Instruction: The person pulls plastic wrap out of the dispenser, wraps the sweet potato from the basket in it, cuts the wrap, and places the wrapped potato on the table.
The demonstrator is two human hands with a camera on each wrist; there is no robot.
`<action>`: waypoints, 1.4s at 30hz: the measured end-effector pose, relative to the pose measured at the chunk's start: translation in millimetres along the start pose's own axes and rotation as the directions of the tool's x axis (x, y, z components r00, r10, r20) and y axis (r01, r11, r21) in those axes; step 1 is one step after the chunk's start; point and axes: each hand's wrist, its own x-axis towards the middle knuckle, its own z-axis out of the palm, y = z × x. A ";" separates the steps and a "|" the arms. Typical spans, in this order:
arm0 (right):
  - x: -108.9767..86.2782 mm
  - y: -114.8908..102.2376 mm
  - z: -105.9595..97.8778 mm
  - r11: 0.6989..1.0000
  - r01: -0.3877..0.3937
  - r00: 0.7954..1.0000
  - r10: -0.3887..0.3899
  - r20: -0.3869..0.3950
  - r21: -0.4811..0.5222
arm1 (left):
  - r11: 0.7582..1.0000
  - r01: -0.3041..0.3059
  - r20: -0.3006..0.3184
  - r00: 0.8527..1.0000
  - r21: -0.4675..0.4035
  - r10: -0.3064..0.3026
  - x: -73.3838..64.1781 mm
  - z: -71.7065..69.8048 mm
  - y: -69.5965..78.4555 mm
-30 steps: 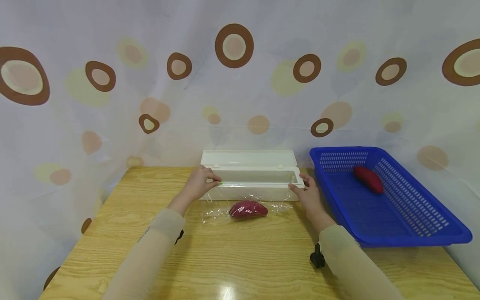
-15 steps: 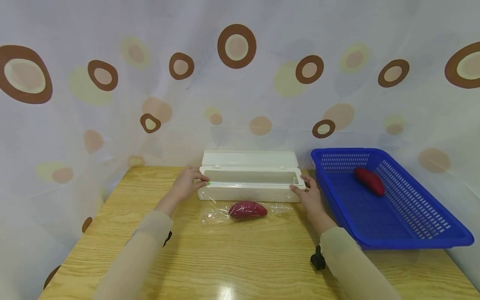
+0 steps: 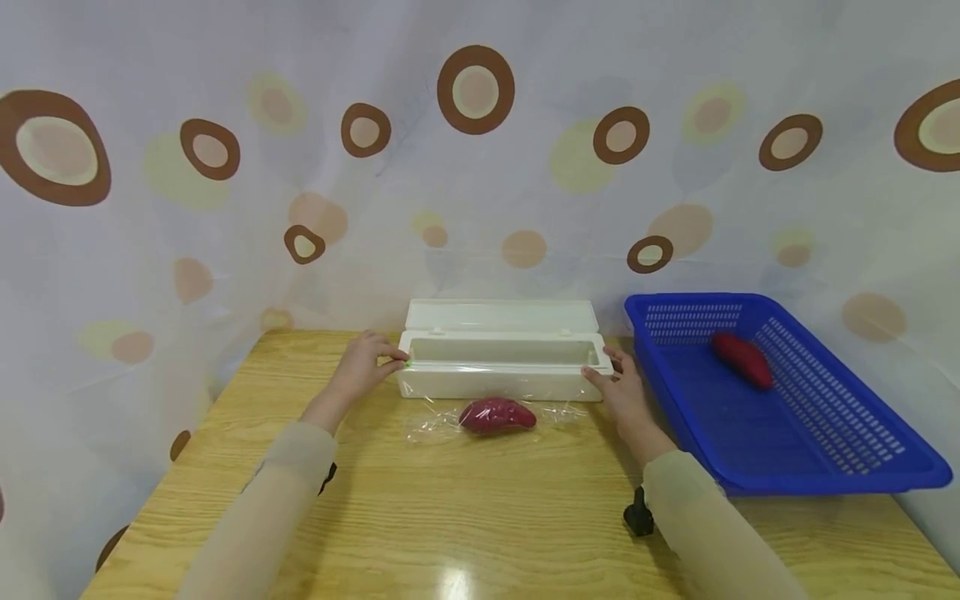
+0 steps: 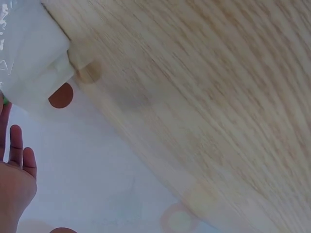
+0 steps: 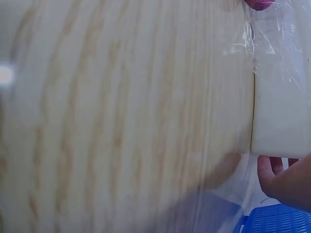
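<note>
A long white cling film dispenser box [image 3: 498, 385] stands at the back of the table with its lid [image 3: 501, 316] raised. At its front left corner my left hand [image 3: 362, 367] pinches a small green slide cutter [image 3: 408, 362] between thumb and finger. My right hand [image 3: 624, 393] grips the box's right end, thumb on the front and fingers behind; the right wrist view shows this hand [image 5: 290, 182] against that end. Clear cling film [image 3: 433, 425] spreads over the wood before the box, and a purple-red sweet potato [image 3: 495, 416] lies wrapped in it.
A blue plastic basket [image 3: 832, 483] stands to the right, close to my right forearm, with another red sweet potato [image 3: 742, 360] inside. The wooden table [image 3: 480, 508] ends at a patterned curtain [image 3: 480, 183] behind the box.
My left hand has slid left along the front edge with the green cutter, from short of the corner to the box's left end. The right hand keeps its grip on the other end.
</note>
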 end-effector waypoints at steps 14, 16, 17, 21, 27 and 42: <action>-5.4 0.4 -7.5 0.997 0.066 0.995 -0.063 0.073 -0.039 | 0.982 0.127 -0.041 0.990 -0.142 -0.134 -12.6 3.4 5.2; -6.0 -0.7 -8.7 0.997 0.063 0.996 -0.060 0.068 -0.042 | 0.975 0.151 -0.050 0.986 -0.166 -0.161 -14.0 2.9 6.4; -6.7 -1.5 -9.2 0.997 0.066 0.996 -0.064 0.063 -0.042 | 0.972 0.159 -0.058 0.984 -0.172 -0.171 -14.9 2.7 7.3; -10.4 -4.5 -11.7 0.996 0.074 0.997 -0.072 0.022 -0.054 | 0.961 0.195 -0.109 0.970 -0.197 -0.219 -19.3 2.8 14.3; -17.6 -4.6 -15.2 0.977 0.129 0.985 -0.146 -0.094 -0.168 | 0.918 0.321 -0.133 0.924 -0.235 -0.357 -29.4 7.7 25.6; -23.7 0.5 -20.1 0.958 0.212 0.971 -0.229 -0.070 -0.191 | 0.993 0.110 -0.111 0.987 -0.042 -0.114 -26.5 20.5 39.4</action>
